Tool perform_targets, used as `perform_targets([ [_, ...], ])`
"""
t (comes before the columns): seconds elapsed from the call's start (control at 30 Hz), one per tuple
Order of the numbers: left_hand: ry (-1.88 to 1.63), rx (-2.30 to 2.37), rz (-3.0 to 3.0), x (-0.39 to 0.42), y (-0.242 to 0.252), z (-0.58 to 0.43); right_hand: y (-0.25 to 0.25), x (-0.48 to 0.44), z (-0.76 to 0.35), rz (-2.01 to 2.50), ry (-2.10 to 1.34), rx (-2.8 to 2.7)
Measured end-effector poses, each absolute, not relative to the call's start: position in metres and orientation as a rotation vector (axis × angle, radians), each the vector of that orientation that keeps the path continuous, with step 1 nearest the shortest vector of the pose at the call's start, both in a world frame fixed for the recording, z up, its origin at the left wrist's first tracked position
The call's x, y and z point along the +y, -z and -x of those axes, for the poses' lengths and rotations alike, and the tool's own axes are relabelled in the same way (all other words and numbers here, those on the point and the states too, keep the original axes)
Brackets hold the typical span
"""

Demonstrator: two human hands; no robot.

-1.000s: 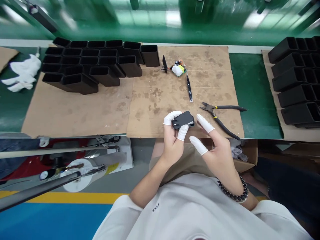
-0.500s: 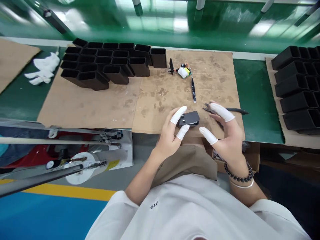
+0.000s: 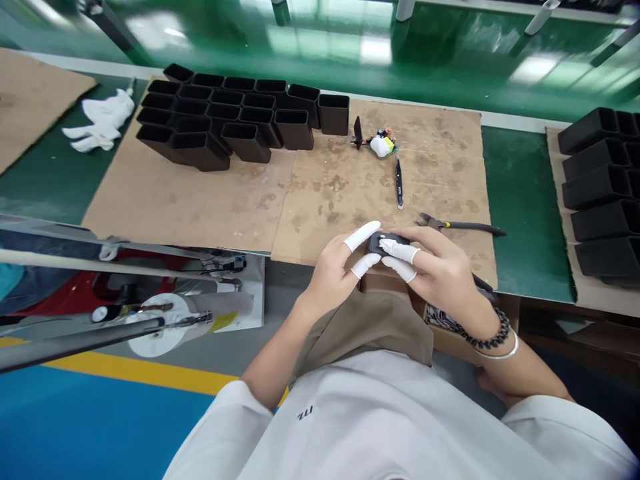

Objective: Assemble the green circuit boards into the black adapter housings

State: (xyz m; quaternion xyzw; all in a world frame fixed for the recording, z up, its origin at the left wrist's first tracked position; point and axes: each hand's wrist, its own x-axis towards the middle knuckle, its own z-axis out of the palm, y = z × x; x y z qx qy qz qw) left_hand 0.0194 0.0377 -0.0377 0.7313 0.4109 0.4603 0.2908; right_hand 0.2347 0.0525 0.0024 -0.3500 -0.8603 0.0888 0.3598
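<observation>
Between my two hands, over the front edge of the cardboard, is a small black plastic case (image 3: pixel 375 244), perhaps a power adapter housing. My left hand (image 3: pixel 336 272) pinches its left end between thumb and forefinger, both in white finger cots. My right hand (image 3: pixel 443 270) grips it from the right, also with cots on thumb and forefinger, its fingertips pressed against the case and hiding much of it. Diagonal cutters (image 3: pixel 450 225) lie just beyond my right hand, partly covered by it. Farther back are black tweezers (image 3: pixel 399 183) and a circuit board (image 3: pixel 383 145) with a white block and yellow part.
Rows of open black rectangular sleeves (image 3: pixel 245 140) stand at the back left of the cardboard sheet (image 3: pixel 210 207). More black sleeves (image 3: pixel 607 257) sit at the far right. White gloves (image 3: pixel 107 120) lie at the left. A cardboard box (image 3: pixel 453 340) is below the bench edge.
My right hand has moved left, away from the cutters, and closed on the black case. My left hand keeps its hold. The camera view has shifted slightly.
</observation>
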Motion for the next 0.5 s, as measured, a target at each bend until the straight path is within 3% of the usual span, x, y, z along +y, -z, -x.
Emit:
perform_targets([
  [0.1,-1.222,1.104,-1.939,0.038,0.038,-0.023,0.0,0.046,-0.231,0.937,-0.111,-2.21],
  [0.37,-1.357,1.14,-2.344,0.041,0.046,-0.023,-0.011,0.065,-0.235,0.872,-0.364,-2.341],
  [0.5,-1.239,1.022,-2.055,0.043,0.043,-0.012,-0.019,0.058,-0.235,0.853,-0.261,-2.279],
])
